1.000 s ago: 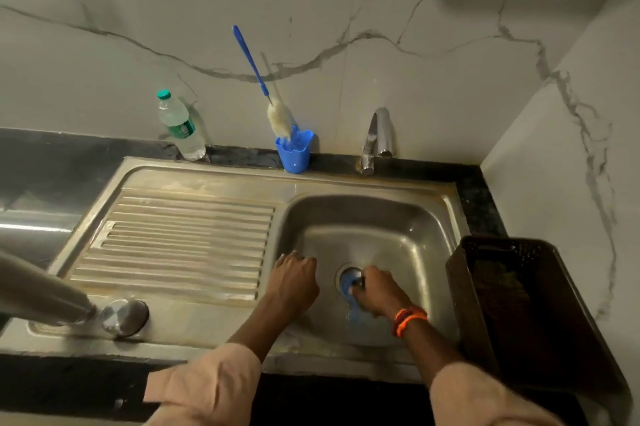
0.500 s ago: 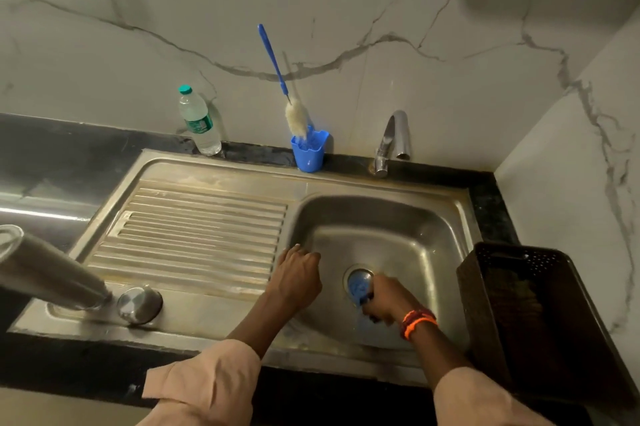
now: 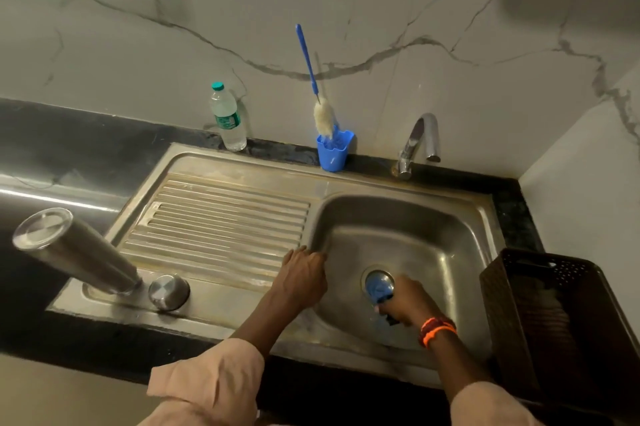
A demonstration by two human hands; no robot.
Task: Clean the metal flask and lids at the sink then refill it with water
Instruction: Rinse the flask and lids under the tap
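Note:
The metal flask [image 3: 76, 252] stands upside down, leaning, on the front left of the drainboard. Next to its mouth lies a round metal lid [image 3: 169, 292]. My left hand [image 3: 303, 278] rests on the left rim of the sink basin [image 3: 398, 218] with fingers loosely bent and holds nothing. Down in the basin, my right hand [image 3: 410, 302] grips a blue scrub pad [image 3: 377, 289] over the drain, with a small dark piece under the fingers. What that dark piece is I cannot tell.
A tap [image 3: 417, 145] rises behind the basin, with no water visible. A blue cup [image 3: 334, 150] holding a bottle brush [image 3: 322, 114] and a plastic water bottle [image 3: 227, 117] stand by the wall. A dark perforated basket [image 3: 561, 321] sits right of the sink.
The view has tilted so more of the flask shows. My right hand has shifted slightly toward the basin's front with the blue pad. My left hand stays on the rim.

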